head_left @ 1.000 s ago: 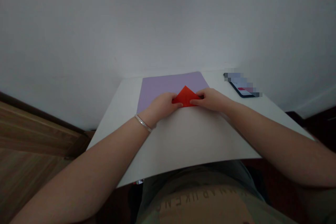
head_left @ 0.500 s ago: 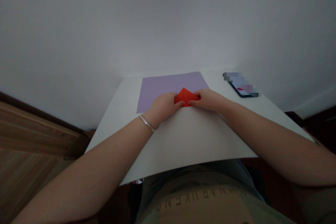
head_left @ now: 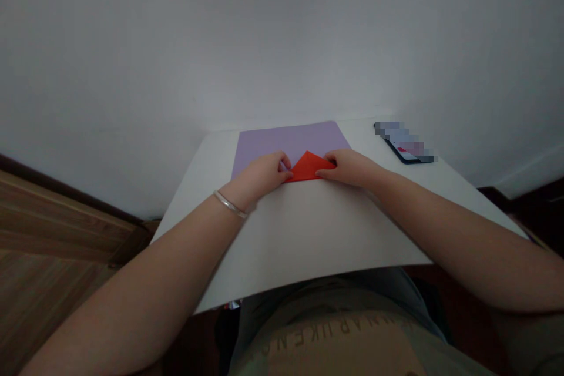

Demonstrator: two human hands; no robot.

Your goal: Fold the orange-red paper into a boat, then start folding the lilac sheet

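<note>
Two bare hands are working one piece of red folded paper (head_left: 307,167), and the right hand (head_left: 352,166) is doing the clear gripping: its thumb is pressing the near face and its fingers are curling behind, clamping the corner at three o'clock. Over at nine o'clock, the left hand (head_left: 262,173) is bringing its thumb to the opposite corner, a gap showing between thumb and curled forefinger; whether it is pinching the sheet, I cannot tell. The paper is sitting between the two hands, its one peak pointing to twelve o'clock, its long edge facing six.

Moving out, one silver bracelet (head_left: 230,204) is circling the left wrist at eight o'clock. One purple sheet (head_left: 286,138) is lying behind the paper, towards eleven. One phone (head_left: 409,150) is resting between two and three o'clock, well apart from the hands, part of its screen showing as blurred blocks. One white table (head_left: 317,229) is carrying sheet and phone alike. At six, one lettered shirt (head_left: 343,343) is filling the bottom edge.
</note>
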